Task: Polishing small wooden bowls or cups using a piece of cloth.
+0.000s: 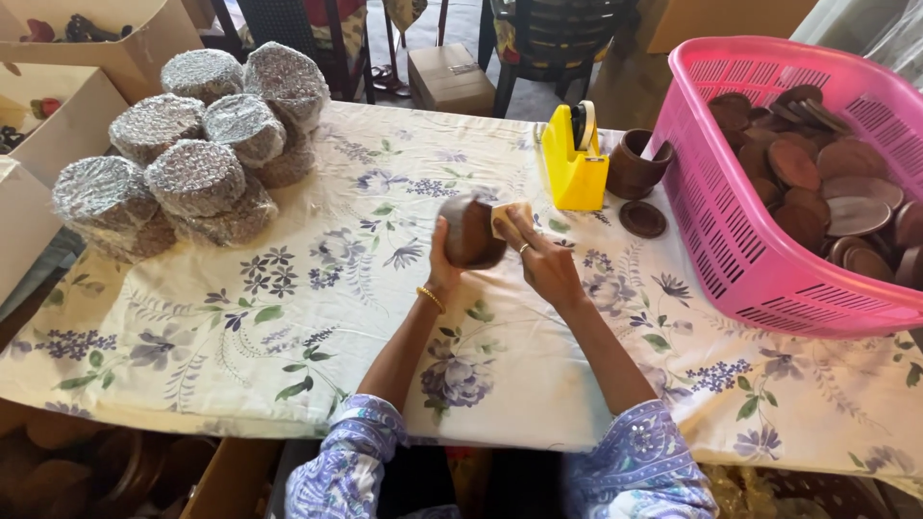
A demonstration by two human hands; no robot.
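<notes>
- I see my left hand (444, 261) at the centre of the frame, closed around a dark brown round pot (472, 233) and holding it up off the bench (288, 317).
- My right hand (543, 259) is closed on a small tan pad (507, 217), pinched in the fingers and pressed against the pot's right side (what the pad is made of I cannot tell).
- Just right of the hands, upper middle, a yellow tape dispenser (573, 159) stands on the floral cloth; beside it sits a brown cup (636, 161), with a small dark lid (642, 219) lying flat in front of it.
- At the right of the frame a pink plastic basket (740, 240) holds a heap of dark brown round lids (827, 183).
- In the upper left, a stack of round bundles (197, 144) wrapped in grey bubble film rests on the bench, well apart from the hands.
</notes>
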